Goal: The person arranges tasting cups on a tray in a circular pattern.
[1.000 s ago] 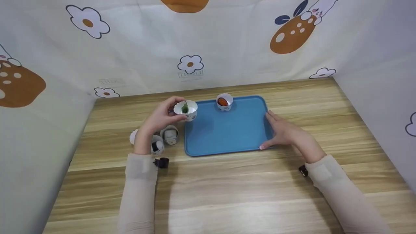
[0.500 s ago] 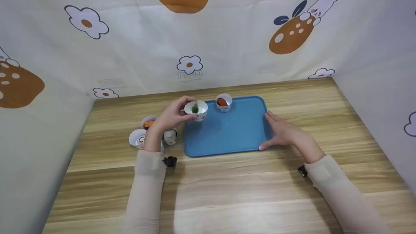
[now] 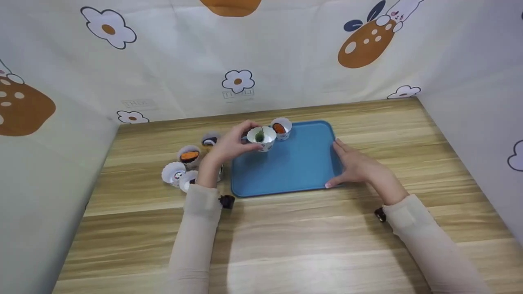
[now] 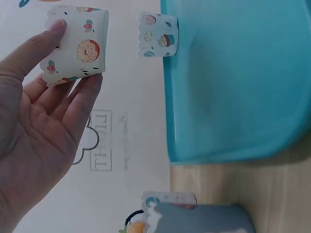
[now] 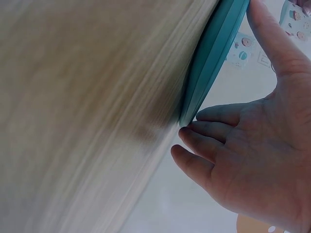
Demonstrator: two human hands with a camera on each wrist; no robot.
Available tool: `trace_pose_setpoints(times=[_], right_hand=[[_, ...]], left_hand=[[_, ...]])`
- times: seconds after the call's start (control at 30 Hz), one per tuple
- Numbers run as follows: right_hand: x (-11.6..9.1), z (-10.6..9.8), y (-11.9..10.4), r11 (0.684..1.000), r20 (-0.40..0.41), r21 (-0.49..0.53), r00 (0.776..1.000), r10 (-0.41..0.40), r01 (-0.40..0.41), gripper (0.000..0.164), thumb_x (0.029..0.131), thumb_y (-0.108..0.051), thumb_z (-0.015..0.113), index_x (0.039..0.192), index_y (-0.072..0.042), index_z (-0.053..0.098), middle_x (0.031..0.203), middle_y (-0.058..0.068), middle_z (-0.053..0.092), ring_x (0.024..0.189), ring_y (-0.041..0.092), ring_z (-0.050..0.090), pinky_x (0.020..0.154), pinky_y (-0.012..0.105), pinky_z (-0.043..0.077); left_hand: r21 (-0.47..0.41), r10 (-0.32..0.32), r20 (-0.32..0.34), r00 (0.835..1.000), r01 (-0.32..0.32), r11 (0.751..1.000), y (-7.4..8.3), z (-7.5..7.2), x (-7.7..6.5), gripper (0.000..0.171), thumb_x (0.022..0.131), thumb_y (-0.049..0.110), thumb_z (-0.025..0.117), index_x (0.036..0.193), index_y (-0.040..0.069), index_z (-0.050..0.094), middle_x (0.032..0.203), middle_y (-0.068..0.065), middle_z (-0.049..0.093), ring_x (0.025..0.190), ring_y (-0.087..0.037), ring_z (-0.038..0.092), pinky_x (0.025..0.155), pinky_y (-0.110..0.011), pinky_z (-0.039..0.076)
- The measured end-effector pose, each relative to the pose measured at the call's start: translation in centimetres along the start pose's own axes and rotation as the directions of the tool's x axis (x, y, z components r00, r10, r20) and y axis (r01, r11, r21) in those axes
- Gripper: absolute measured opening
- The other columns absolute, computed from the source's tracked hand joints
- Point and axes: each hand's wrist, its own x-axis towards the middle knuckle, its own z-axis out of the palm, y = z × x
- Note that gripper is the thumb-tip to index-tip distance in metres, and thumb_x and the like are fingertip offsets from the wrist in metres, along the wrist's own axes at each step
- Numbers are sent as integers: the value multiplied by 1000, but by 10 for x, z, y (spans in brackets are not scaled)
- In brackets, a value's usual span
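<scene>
Your left hand [image 3: 235,143] pinches a scalloped paper cup [image 3: 269,139] between thumb and fingers, roughly upright above the far left part of the blue tray [image 3: 290,167]. Only the head view lets you see the green piece [image 3: 259,135] inside it; the left wrist view instead gives you its outer wall, printed with a doughnut, and a clear gap between its base and the tray. Another cup [image 3: 287,133], with an orange-red piece [image 3: 278,128] visible only from the head, stands on the tray near the far edge; there the 2 cups seem to meet, yet the left wrist view shows them apart. Your right hand [image 3: 354,163] is spread and grips nothing, thumb at the tray's near edge, fingers along its right side. The right wrist view adds at least 1 fingertip free of the tray. At least 4 more cups [image 3: 173,173] stand on the wooden table [image 3: 286,245], left of the tray.
</scene>
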Motion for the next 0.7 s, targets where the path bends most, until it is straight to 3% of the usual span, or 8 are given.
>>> trace_pose_setpoints(times=[0.7], right_hand=[[0,0,-1,1000,16,6,999,31,-31,137,67,-63,83,157,5,5,166,26,0,151,48,10,122,58,17]], left_hand=[[150,43,13,999,-45,988,16,40,34,51,89,27,75,133,13,54,135,-6,60,126,-25,55,110,-44,43]])
